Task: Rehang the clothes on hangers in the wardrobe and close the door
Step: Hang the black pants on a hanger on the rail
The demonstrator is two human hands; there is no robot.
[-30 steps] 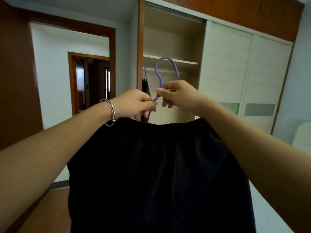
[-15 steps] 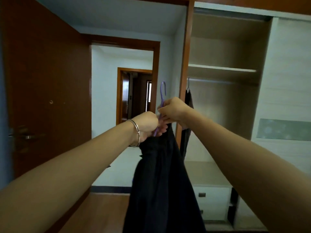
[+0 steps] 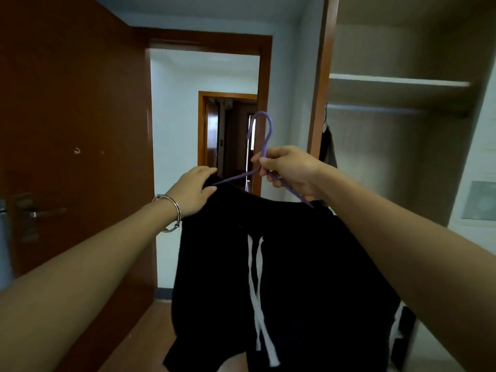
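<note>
The right hand (image 3: pixel 288 169) is gripping the hanger (image 3: pixel 264 146) neck, nearer the rail (image 3: pixel 375 110) lying up-right, while the left hand (image 3: pixel 194 190) is pinching the shorts (image 3: pixel 295 264).

Your two bare forearms are reaching up from the lower corners toward mid-frame. Your left hand (image 3: pixel 193 191), left of centre, is curling its fingers closed, palm down. Your right hand (image 3: pixel 288 169), just right of centre, is pinching shut, knuckles up.

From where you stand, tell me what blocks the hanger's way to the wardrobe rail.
The wardrobe's brown side frame stands between the purple hanger and the rail. Past it the rail is bare, apart from one dark garment at its left end.
</note>
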